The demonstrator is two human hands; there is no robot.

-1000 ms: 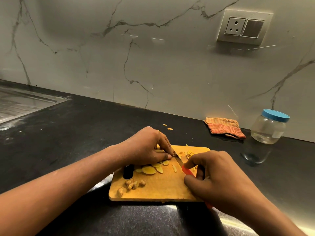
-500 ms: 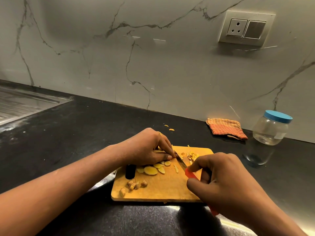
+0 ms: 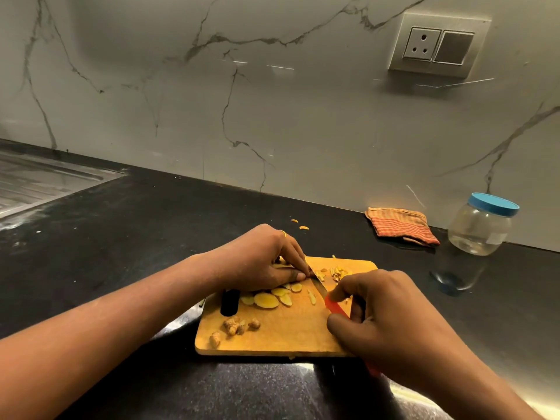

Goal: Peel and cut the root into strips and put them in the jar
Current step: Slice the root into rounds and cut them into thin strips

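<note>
Knife (image 3: pixel 318 285) points diagonally away-left; right grip (image 3: pixel 391 322) clasps its handle, left grip (image 3: pixel 260 259) pinches root (image 3: pixel 283 266).

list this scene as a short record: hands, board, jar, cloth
left hand: holds a root piece on the cutting board
right hand: grips the knife, blade close to the left hand
on board: round slices, cut strips, peel scraps
jar: on the counter, right of board, blue lid on, looks empty
cloth: folded, just left of the jar
</note>
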